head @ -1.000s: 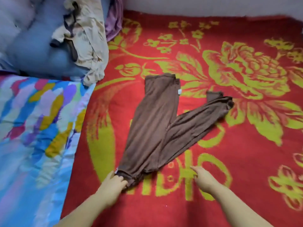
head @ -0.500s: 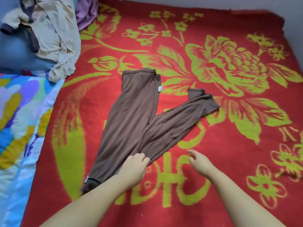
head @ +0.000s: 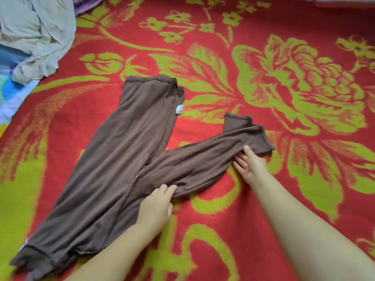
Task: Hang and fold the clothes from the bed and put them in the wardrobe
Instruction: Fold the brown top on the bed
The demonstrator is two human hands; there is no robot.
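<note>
A brown garment (head: pixel 129 142) with long narrow legs lies flat on the red blanket (head: pixel 253 220) with green flowers. One leg runs up to the far middle, the other branches off to the right. My left hand (head: pixel 156 207) rests on the fabric near the fork, fingers fairly straight. My right hand (head: pixel 250 164) lies flat against the right leg near its cuff, thumb on top of the cloth, fingers along its lower edge.
A crumpled beige garment (head: pixel 38 35) lies at the far left on blue bedding. A purple cloth (head: pixel 85 3) shows at the top edge. A multicoloured quilt (head: pixel 12 94) borders the blanket on the left.
The view has closed in on the garment. My left hand went from the near waist end up to the fork. My right hand moved off the blanket onto the right leg near its cuff.
</note>
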